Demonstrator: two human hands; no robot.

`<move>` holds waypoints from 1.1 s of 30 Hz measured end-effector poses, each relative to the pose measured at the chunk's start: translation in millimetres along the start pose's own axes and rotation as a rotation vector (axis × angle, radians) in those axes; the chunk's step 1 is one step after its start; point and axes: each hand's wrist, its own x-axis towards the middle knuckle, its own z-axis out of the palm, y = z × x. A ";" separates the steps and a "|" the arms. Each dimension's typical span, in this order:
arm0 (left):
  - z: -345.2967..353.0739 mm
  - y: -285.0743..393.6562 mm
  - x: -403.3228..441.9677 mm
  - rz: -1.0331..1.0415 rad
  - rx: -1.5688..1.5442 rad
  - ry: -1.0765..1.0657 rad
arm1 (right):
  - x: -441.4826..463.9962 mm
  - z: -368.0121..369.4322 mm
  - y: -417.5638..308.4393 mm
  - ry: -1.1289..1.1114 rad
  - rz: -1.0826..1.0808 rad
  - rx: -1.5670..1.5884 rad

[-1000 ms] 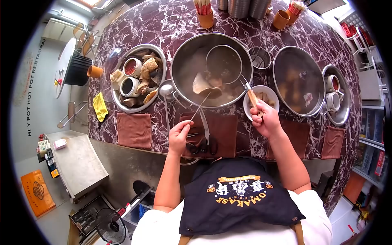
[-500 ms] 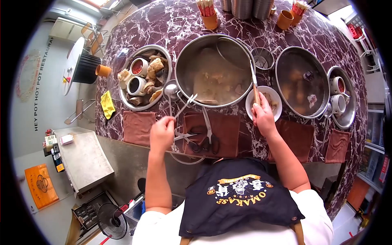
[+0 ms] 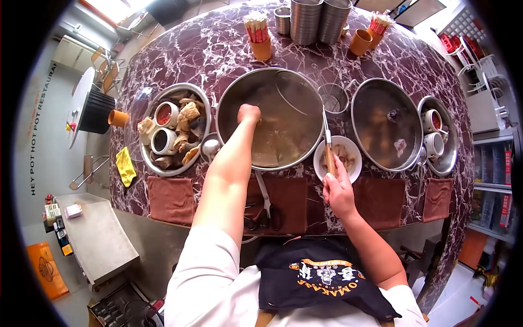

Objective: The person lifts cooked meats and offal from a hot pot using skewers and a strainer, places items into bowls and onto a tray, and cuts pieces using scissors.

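Note:
My left hand (image 3: 249, 114) is closed over the large steel pot (image 3: 219, 131). It grips the twisted-handled metal fork seen half a second ago, which my fist and the broth now hide. Cloudy broth (image 3: 289, 133) fills the pot, with a pale piece (image 3: 268, 157) near its front edge. My right hand (image 3: 339, 191) is wrapped round the wooden handle (image 3: 329, 158) of a strainer. The strainer's metal neck rests by the pot's right rim, and its round hoop (image 3: 298, 98) shows in the broth. Just beneath that handle stands a white bowl (image 3: 353, 170) of cut pieces.
A tray (image 3: 204, 98) of meat pieces and two sauce cups stands left, with a ladle (image 3: 210, 146) beside it. On the right are a second pot (image 3: 357, 98) and another tray (image 3: 458, 150). Scissors (image 3: 267, 204) lie in front on a brown cloth (image 3: 294, 207).
My left hand has moved forward from the table's near edge to over the large pot, taking the fork with it. My right hand keeps hold of the strainer. The camera view has shifted.

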 end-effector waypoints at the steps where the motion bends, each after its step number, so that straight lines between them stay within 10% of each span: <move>1: 18.3 -10.1 8.8 -0.037 -0.170 0.035 | -2.1 -0.9 -0.8 0.008 0.012 0.026; 9: -15.5 -39.0 -17.4 0.159 -0.506 -0.036 | 5.8 -3.8 7.7 -0.017 -0.010 0.027; 22: -126.7 -1.5 -67.5 0.233 0.504 -0.036 | 23.3 -1.5 14.8 -0.004 0.028 0.038; 26: -30.2 -24.1 -16.5 0.144 0.232 -0.070 | 23.9 -5.0 13.1 0.008 0.040 0.025; 33: -4.4 -42.8 -64.5 -0.221 -1.128 -0.133 | 28.5 -11.2 22.4 -0.002 0.052 0.098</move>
